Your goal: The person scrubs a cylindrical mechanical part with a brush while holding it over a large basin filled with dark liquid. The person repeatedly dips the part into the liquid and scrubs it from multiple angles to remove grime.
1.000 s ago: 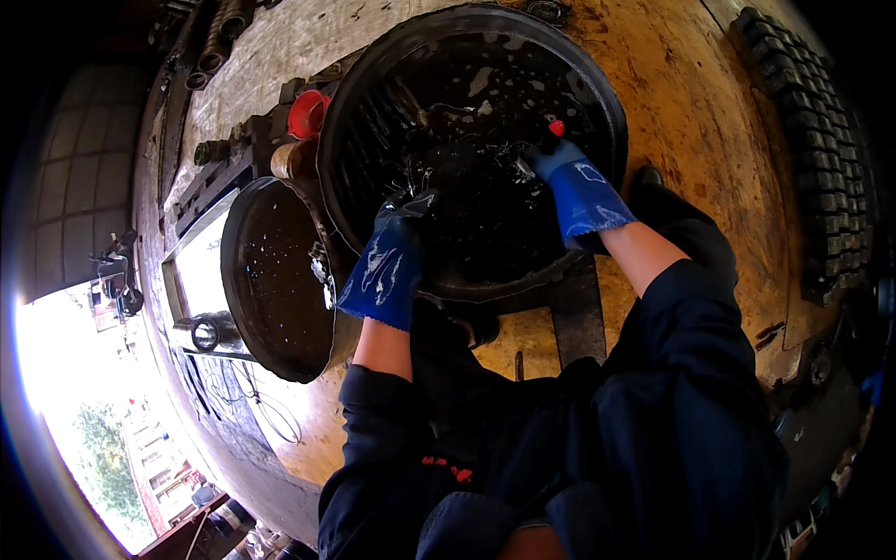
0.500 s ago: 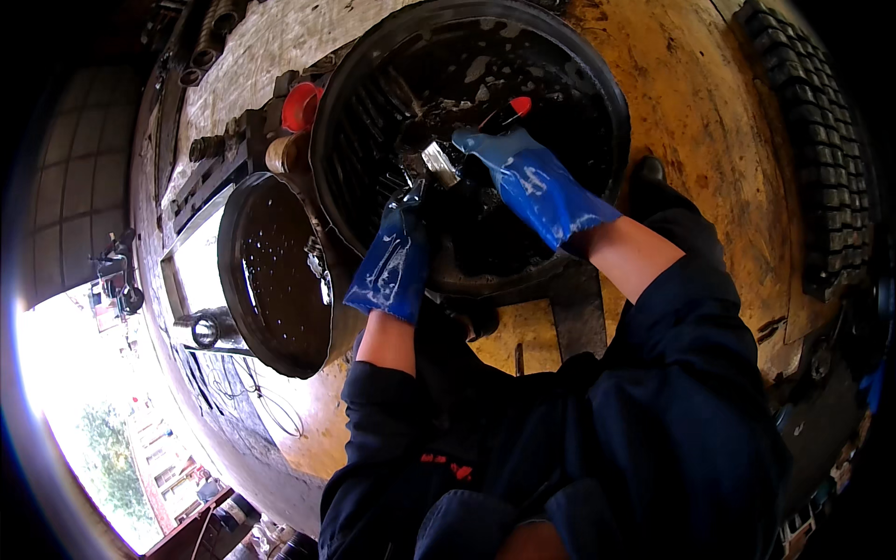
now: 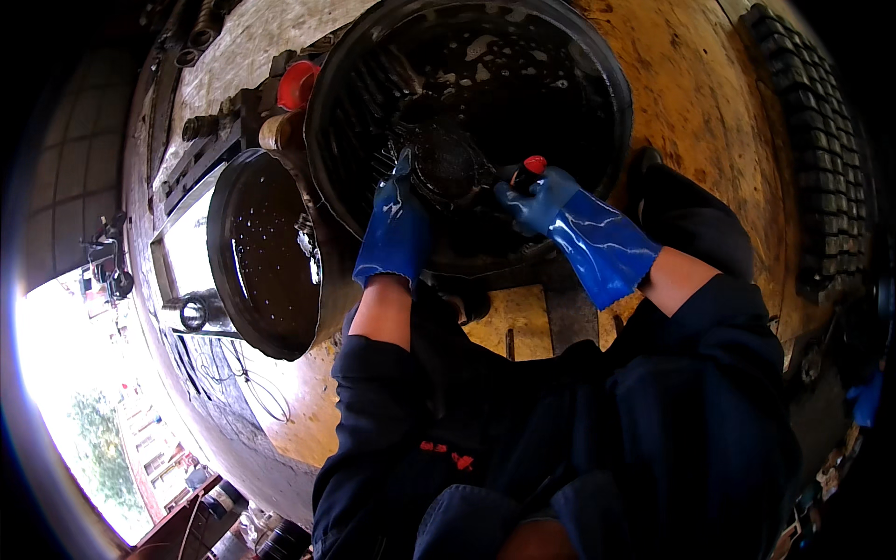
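Note:
My left hand (image 3: 397, 219), in a long blue rubber glove, is closed at the left edge of a dark, wet, round metal part (image 3: 450, 166). The part is inside a large black round basin (image 3: 611, 93), and its lower side is lost in shadow. My right hand (image 3: 541, 201), gloved the same way, is closed round a dark handle with a red end (image 3: 535, 164). That tool's working end is dark and hard to make out, close to the right side of the part. Dark liquid with patches of pale foam lies in the basin.
A second round black pan (image 3: 271, 261) with dark liquid stands to the left. Nearby are a red funnel-like cup (image 3: 298, 86) and a shiny metal cylinder (image 3: 193, 313). A large treaded tyre (image 3: 810, 149) stands at the right. Thin cable (image 3: 266, 392) lies looped on the floor.
My right hand has moved right and down with the red-ended tool. The part's shiny side no longer shows; a dark round face does. My left hand stays at its left.

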`<state>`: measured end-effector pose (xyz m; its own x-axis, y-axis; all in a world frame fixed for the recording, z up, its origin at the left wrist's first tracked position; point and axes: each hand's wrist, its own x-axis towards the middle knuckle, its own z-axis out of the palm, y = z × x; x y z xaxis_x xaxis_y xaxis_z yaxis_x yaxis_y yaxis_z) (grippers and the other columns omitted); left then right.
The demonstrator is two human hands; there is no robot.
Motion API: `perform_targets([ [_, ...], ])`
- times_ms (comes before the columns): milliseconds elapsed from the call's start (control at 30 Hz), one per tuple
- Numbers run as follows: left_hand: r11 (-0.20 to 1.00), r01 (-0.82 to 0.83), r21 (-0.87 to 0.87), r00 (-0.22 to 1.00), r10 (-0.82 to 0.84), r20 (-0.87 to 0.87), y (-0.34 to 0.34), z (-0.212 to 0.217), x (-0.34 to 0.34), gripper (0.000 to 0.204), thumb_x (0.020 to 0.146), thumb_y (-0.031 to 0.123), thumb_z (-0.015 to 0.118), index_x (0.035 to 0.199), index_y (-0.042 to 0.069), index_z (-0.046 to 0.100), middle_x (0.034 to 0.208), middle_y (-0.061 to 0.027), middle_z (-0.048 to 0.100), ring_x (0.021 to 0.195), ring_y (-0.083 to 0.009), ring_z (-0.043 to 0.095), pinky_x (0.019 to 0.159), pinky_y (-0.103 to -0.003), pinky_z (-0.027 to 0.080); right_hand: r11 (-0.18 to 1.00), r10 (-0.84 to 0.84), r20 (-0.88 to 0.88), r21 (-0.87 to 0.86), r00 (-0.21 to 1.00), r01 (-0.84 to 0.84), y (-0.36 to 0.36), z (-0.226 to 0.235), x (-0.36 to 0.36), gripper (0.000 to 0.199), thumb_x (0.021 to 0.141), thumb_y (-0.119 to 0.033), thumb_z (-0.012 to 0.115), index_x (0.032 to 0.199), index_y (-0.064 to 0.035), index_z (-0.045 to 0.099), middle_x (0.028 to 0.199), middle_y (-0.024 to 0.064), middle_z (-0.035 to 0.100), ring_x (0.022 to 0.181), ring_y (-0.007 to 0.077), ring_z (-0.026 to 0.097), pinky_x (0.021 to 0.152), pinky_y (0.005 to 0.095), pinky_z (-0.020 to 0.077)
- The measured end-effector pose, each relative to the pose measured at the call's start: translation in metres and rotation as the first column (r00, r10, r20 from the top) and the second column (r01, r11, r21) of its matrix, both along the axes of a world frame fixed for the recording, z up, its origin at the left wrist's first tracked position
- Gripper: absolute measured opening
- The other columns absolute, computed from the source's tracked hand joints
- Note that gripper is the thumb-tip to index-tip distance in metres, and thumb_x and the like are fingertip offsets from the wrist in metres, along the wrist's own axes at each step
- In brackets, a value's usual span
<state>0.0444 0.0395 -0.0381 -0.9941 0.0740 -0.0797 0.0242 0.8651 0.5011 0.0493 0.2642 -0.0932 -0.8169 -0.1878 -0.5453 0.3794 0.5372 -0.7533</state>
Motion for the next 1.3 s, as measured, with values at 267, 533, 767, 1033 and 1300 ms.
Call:
perform_targets([
  [267,0.955,-0.111,0.276,0.994,0.106,0.031,-0.004,0.006,-0.004,0.042,0.098,0.008,0.049,0.139,0.000,0.052,0.131,-0.0243,0.060,0.120,-0.0353,0.059,0.103,-0.040,0.046,0.908,-0.334,-0.078,0.240,0.939,0.343,0.013,-0.016,-0.043,0.043,0.090,-0.043,0.065,0.108,-0.0038,0.071,0.094,0.0152,0.074,0.088,0.0295,0.071,0.084,0.0398,0.0543],
  [533,0.851,-0.223,0.476,0.975,0.194,0.108,-0.010,-0.001,-0.013,0.041,0.098,0.007,0.047,0.139,0.000,0.052,0.130,-0.0244,0.061,0.120,-0.0352,0.060,0.103,-0.040,0.047,0.997,0.066,-0.644,0.009,0.762,-0.079,-0.033,0.018,-0.028,0.030,0.093,-0.029,0.069,0.116,-0.0090,0.068,0.097,0.0088,0.074,0.088,0.0221,0.072,0.083,0.0337,0.0587],
  [767,0.741,-0.273,0.613,0.962,0.212,0.173,-0.003,-0.005,-0.030,0.041,0.099,0.006,0.045,0.139,0.000,0.053,0.129,-0.0245,0.062,0.119,-0.0350,0.060,0.103,-0.039,0.047,0.982,-0.182,-0.392,-0.120,0.902,0.147,0.008,-0.011,-0.058,0.031,0.098,-0.040,0.059,0.097,-0.0109,0.071,0.079,0.0077,0.071,0.078,0.0207,0.072,0.072,0.0339,0.0581],
  [1033,0.703,-0.303,0.643,0.953,0.236,0.190,-0.006,-0.006,-0.033,0.041,0.099,0.005,0.043,0.138,-0.001,0.053,0.128,-0.0245,0.063,0.119,-0.0349,0.061,0.103,-0.039,0.047,0.998,-0.042,-0.518,-0.053,0.854,0.017,-0.021,-0.004,-0.032,0.035,0.096,-0.042,0.063,0.117,-0.0142,0.070,0.097,0.0095,0.074,0.089,0.0230,0.072,0.085,0.0358,0.0573],
  [1300,0.736,-0.283,0.615,0.959,0.223,0.175,-0.002,0.001,-0.031,0.041,0.100,0.004,0.041,0.138,-0.001,0.053,0.127,-0.0246,0.063,0.118,-0.0348,0.062,0.103,-0.039,0.047,0.934,-0.300,-0.210,0.132,0.930,0.331,0.016,-0.039,-0.059,0.038,0.092,-0.044,0.065,0.111,-0.0110,0.070,0.098,0.0124,0.073,0.090,0.0261,0.071,0.085,0.0376,0.0536],
])
